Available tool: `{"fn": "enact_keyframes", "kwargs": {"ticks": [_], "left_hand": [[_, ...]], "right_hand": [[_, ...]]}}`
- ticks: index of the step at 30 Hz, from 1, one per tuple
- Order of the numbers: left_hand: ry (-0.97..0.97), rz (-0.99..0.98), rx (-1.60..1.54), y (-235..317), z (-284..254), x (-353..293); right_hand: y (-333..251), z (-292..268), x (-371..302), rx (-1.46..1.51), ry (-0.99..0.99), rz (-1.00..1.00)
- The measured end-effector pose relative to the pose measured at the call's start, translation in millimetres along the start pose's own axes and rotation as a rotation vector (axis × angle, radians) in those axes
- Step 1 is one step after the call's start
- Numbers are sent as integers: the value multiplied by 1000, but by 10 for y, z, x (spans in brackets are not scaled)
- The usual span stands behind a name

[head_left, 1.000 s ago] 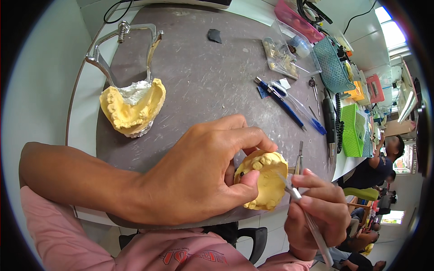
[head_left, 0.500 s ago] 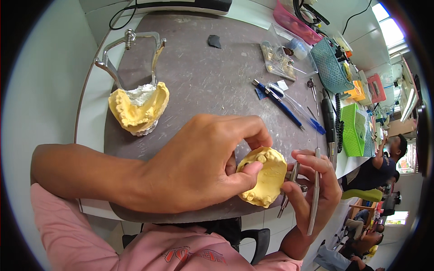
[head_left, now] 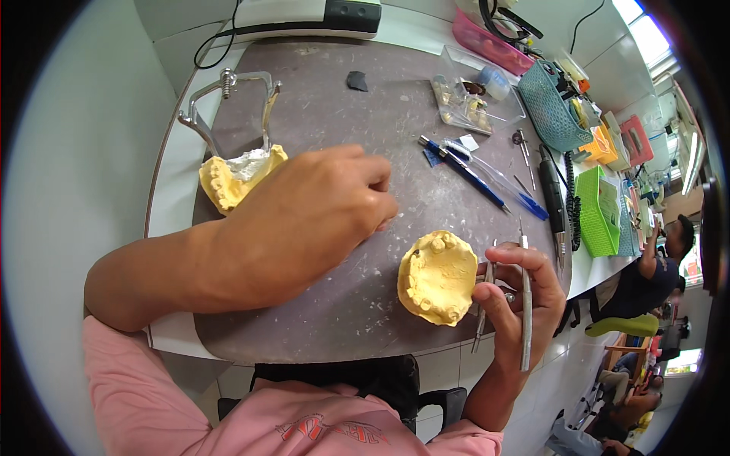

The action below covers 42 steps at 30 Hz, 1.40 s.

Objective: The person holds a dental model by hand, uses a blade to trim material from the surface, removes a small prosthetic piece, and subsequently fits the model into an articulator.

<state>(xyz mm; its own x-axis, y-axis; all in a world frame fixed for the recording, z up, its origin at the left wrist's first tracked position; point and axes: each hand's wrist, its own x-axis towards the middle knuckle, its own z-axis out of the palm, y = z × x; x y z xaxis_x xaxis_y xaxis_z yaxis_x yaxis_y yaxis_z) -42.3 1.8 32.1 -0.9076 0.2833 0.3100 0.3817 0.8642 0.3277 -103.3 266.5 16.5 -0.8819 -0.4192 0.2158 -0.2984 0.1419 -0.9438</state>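
My left hand (head_left: 327, 197) hovers over the middle of the table, its fingers curled in; whether they pinch something small is hidden. To its right is a yellow plaster dental cast (head_left: 442, 281), arch side up, with a small dark spot on one tooth. My right hand (head_left: 532, 292) grips the cast's right edge with the thumb. Between its fingers it also keeps a slim metal dental hand instrument (head_left: 526, 319) and a second thin metal tool (head_left: 480, 327). Partly behind my left hand, another yellow cast (head_left: 220, 185) with white plaster sits on a metal articulator (head_left: 199, 121).
A dark chip (head_left: 357, 80) lies on the grey mat (head_left: 304, 83). To the right are a clear box (head_left: 456, 106), a blue pen (head_left: 464, 173), a toothbrush (head_left: 498, 178), a black handpiece (head_left: 553, 197), a teal basket (head_left: 553, 114) and a green basket (head_left: 595, 216). People sit at far right.
My left hand has come off the cast and moved left and away from me, toward the articulator. My right hand still holds the cast and tools. The whole view has shifted slightly.
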Motion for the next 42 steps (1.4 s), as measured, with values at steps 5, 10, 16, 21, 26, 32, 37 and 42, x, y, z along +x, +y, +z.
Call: {"fn": "enact_keyframes", "kwargs": {"ticks": [5, 10, 16, 21, 26, 32, 37, 42], "left_hand": [[50, -36, -60, 7, 6, -23], [141, -267, -551, 92, -47, 53], [330, -71, -557, 192, 40, 21], [383, 698, -159, 334, 365, -69], [414, 701, -113, 301, 381, -2], [420, 736, -73, 283, 384, -8], [402, 735, -133, 252, 344, 12], [392, 731, -188, 270, 350, 49]], "right_hand": [[15, 24, -38, 0, -18, -61], [-5, 76, -80, -33, 18, -103], [-39, 24, -11, -135, -15, -78], [-20, -87, 11, -114, -62, -35], [-156, -314, 226, -163, 192, 29], [-174, -461, 740, -987, -208, -327], [40, -422, 988, -1188, -37, -610], [111, -559, 987, -1177, -175, -578]]}}
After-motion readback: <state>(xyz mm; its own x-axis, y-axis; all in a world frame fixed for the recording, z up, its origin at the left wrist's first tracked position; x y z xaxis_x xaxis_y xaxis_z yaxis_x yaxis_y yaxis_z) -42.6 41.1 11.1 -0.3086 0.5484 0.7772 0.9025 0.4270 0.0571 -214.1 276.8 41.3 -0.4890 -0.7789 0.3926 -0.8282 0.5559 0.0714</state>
